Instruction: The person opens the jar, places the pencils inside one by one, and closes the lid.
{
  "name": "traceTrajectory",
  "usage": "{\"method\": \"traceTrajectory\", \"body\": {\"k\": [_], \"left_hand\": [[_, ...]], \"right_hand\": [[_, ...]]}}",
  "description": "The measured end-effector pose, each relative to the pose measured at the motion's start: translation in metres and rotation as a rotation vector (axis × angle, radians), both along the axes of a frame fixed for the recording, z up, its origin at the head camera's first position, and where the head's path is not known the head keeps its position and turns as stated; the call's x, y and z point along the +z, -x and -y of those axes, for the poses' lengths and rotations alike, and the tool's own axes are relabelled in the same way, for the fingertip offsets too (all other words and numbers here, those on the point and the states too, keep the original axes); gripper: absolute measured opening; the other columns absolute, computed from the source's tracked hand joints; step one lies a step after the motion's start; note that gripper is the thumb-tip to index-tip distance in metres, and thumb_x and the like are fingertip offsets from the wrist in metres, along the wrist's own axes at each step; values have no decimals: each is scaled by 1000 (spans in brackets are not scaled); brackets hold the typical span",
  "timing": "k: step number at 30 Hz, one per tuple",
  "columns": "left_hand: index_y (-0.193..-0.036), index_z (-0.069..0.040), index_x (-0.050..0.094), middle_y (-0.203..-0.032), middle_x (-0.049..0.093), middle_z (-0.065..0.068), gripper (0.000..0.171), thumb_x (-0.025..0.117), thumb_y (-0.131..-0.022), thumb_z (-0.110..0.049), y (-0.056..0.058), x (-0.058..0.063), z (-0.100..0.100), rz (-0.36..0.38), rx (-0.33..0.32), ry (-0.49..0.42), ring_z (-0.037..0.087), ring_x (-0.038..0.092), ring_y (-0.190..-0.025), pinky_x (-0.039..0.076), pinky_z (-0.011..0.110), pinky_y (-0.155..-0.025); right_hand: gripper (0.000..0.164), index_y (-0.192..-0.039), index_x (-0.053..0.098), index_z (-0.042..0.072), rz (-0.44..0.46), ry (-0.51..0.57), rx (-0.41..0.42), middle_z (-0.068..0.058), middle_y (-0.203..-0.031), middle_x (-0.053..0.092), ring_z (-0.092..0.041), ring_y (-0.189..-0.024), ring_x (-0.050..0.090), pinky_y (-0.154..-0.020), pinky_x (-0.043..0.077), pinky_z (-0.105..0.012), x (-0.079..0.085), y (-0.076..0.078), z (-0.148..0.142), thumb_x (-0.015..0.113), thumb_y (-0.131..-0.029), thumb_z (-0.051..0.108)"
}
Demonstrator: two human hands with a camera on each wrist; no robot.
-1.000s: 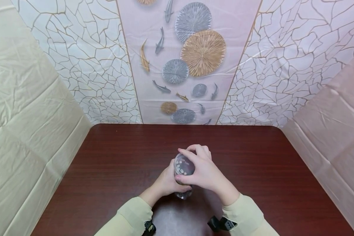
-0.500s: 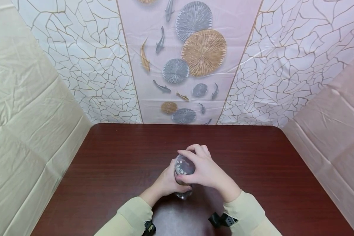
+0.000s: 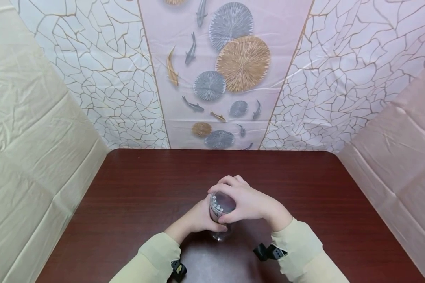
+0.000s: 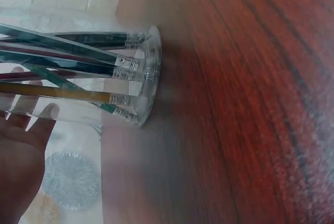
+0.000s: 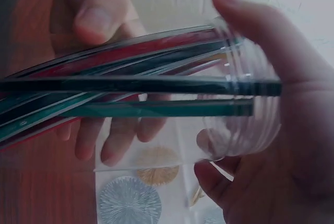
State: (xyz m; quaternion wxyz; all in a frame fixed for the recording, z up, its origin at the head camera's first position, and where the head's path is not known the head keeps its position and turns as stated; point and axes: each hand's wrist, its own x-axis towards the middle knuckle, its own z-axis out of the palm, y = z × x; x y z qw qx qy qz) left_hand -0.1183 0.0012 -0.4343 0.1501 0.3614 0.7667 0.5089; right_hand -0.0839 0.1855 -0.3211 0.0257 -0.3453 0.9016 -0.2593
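Note:
A tall clear jar [image 4: 147,72] stands upright on the table, with several pencils [image 5: 156,85] in dark, green, red and yellow inside. Silvery printed bands mark the pencils' lower ends [image 4: 122,67] in the left wrist view. My left hand [image 3: 198,219] wraps the jar's body, thumb on the near side. From above, my right hand [image 3: 249,202] grips the clear round lid [image 3: 224,202] by its rim, thumb on the near side and fingers over the far side. In the right wrist view the lid's ridged edge [image 5: 261,125] sits in my right palm.
The dark red-brown wooden table [image 3: 145,177] has rounded far corners. Behind it hangs a patterned cloth [image 3: 212,118], with plain cloth at both sides. A small black device [image 3: 270,252] sits at my right sleeve, another [image 3: 178,270] at my left.
My right hand has turned on the lid: its thumb has shifted right and its fingers left, while the wrist has swung outward. My left hand keeps hold of the jar, nearly still.

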Motion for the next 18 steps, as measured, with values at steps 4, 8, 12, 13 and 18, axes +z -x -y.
{"method": "traceTrajectory", "body": {"k": [4,8,12,13,18], "left_hand": [[-124,-14,47,-107,59,-9,72,85,-64,-25,2,3,1,6,-49,5,7,56,-95,45,25,-86],[-128,-14,46,-115,57,-7,73,84,-65,-19,5,5,2,-8,-113,-21,8,54,-102,43,26,-91],[-134,-14,40,-125,52,-3,81,84,-65,-15,9,4,1,10,-189,-37,9,50,-109,39,27,-96],[-135,-15,39,-127,49,-3,83,84,-65,-15,10,4,1,13,-206,-33,10,49,-111,38,27,-97],[-130,-16,46,-124,51,-8,75,84,-65,-18,14,6,2,41,-243,31,7,49,-111,37,26,-97]], "right_hand": [[58,-123,58,30,-26,-6,42,5,-118,46,-17,-103,37,-83,32,-40,-2,2,-1,77,-70,39],[54,-123,59,34,-45,-18,110,5,-124,46,-17,-105,37,-84,30,-41,0,2,-2,76,-72,39],[50,-122,60,34,-3,-25,179,8,-129,45,-16,-107,36,-84,30,-40,6,2,-3,75,-74,32],[49,-121,61,34,9,-33,195,9,-130,45,-16,-109,36,-85,30,-40,7,2,-3,75,-75,30],[38,-114,64,36,40,-94,257,10,-133,46,-17,-115,35,-86,30,-40,13,2,1,72,-78,28]]}}
